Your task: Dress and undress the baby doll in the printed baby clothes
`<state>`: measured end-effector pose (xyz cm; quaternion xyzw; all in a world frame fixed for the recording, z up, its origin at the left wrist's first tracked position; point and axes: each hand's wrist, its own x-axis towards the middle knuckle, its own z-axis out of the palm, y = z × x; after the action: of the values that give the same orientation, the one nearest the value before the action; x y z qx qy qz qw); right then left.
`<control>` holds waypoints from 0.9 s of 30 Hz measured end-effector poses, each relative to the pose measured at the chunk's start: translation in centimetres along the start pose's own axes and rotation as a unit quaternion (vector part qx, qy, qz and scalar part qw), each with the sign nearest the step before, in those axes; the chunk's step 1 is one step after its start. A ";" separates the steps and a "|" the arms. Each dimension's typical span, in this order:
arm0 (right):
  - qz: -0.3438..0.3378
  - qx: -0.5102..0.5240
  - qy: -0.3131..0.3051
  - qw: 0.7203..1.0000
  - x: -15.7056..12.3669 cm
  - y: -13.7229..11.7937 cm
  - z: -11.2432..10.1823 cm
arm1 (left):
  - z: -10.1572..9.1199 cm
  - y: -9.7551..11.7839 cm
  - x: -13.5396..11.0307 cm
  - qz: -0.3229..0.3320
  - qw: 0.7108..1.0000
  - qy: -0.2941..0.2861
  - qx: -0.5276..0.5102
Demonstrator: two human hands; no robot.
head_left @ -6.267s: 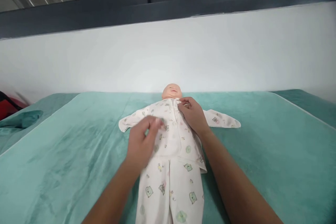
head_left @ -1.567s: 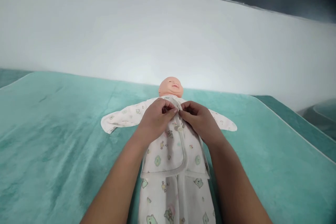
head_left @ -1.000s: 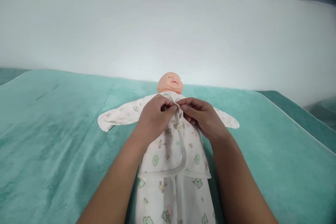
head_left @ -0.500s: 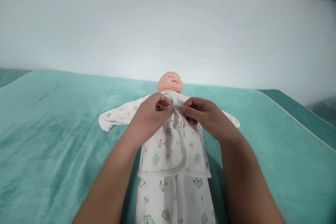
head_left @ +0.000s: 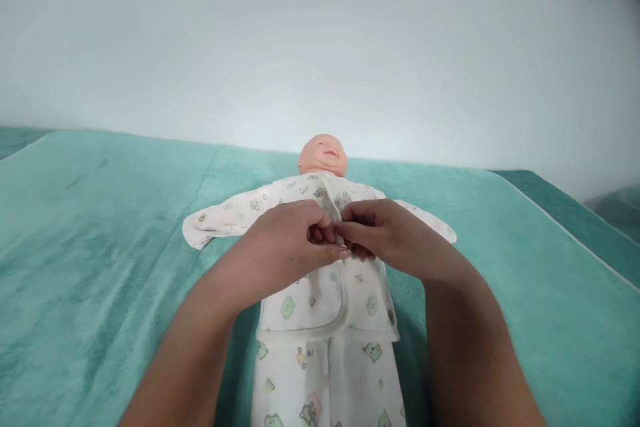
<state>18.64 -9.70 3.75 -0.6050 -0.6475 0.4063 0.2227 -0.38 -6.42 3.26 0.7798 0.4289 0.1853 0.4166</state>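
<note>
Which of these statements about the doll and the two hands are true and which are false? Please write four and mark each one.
1. Both hands meet at the front opening of the doll's top, on the chest. True: the left hand and the right hand pinch the top at its middle seam.
2. The doll lies face down. False: the doll lies on its back with its face upward.
3. The doll rests on a green blanket. True: the blanket is teal green and spreads under it.
4. The sleeves are folded across the chest. False: the left-side sleeve lies stretched out to the side, and so does the other one.
</note>
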 end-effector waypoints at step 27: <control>-0.041 0.172 -0.063 0.982 0.8 1.9 -0.4 | -0.4 -0.8 0.5 0.033 0.986 -0.018 -0.160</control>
<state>19.95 -9.00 2.28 -0.5037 -0.6053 0.5392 0.2987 -0.82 -5.57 2.79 0.7202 0.3597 0.2510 0.5374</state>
